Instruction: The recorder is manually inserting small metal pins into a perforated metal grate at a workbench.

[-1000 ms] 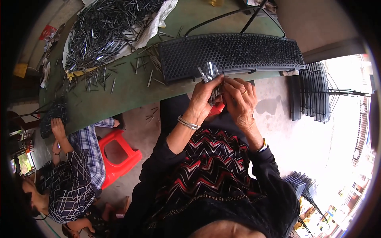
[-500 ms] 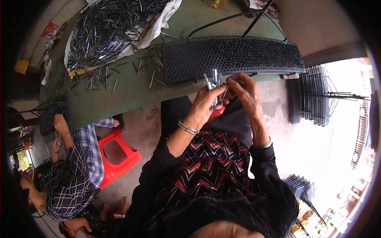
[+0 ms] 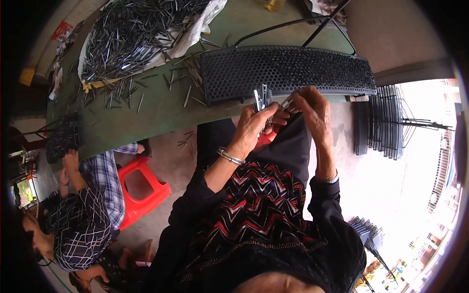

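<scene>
My left hand (image 3: 248, 128) is closed around a bundle of thin silvery metal strips (image 3: 264, 97), whose ends stick up past the thumb. Close beside it, my right hand (image 3: 316, 113) pinches a metal strip (image 3: 287, 103) between thumb and fingers. Whether it has one strip or two I cannot tell. Both hands are just in front of a long black panel full of round holes (image 3: 229, 73), which lies along the table edge. Its left part shows open holes; dark pieces crowd the right part.
A white sheet (image 3: 210, 22) on the green table (image 3: 161, 115) bears a heap of dark strips, with loose ones around it. Black metal frames (image 3: 388, 122) stand at right. At left, a co-worker (image 3: 80, 229) sits near a red stool (image 3: 161, 188).
My right hand has moved slightly right, away from the left hand's fingers, with a strip now showing in its pinch. The co-worker's hands have moved a little lower.
</scene>
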Demonstrator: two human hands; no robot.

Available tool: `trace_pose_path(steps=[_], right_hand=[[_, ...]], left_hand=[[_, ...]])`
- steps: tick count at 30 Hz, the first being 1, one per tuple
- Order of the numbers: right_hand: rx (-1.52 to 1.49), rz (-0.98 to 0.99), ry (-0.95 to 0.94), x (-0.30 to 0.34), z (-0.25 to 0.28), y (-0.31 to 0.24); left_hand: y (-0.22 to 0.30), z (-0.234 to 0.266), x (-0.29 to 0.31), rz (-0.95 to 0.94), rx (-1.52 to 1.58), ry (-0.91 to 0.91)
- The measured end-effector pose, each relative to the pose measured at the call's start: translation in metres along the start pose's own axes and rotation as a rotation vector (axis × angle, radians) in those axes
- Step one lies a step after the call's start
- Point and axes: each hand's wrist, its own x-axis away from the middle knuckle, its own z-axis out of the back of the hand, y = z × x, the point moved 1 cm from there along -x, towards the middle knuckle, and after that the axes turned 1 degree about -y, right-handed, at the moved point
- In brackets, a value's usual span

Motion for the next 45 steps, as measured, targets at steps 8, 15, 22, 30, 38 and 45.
trace_pose_path(steps=[8, 15, 22, 30, 38, 45], right_hand=[[0.241, 0.389, 0.379, -0.029, -0.010, -0.005], [0.483, 0.403, 0.418, -0.045, -0.011, 0.006], [0.499, 0.348, 0.368, -0.045, -0.010, -0.005], [0.507, 0.273, 0.304, -0.052, -0.007, -0.016], [0.590, 0.292, 0.244, -0.060, -0.006, -0.012], [0.622, 0.384, 0.238, -0.063, -0.009, -0.007]], left_hand=[[-0.006, 0.008, -0.014, 0.069, 0.195, 0.039], [-0.014, 0.010, -0.014, 0.086, 0.338, 0.084], [-0.019, 0.013, -0.017, 0.087, 0.375, 0.063], [-0.015, 0.011, -0.015, 0.089, 0.379, 0.026], [-0.011, 0.013, -0.013, 0.087, 0.386, 0.010], [-0.009, 0.011, -0.010, 0.077, 0.374, 0.027]])
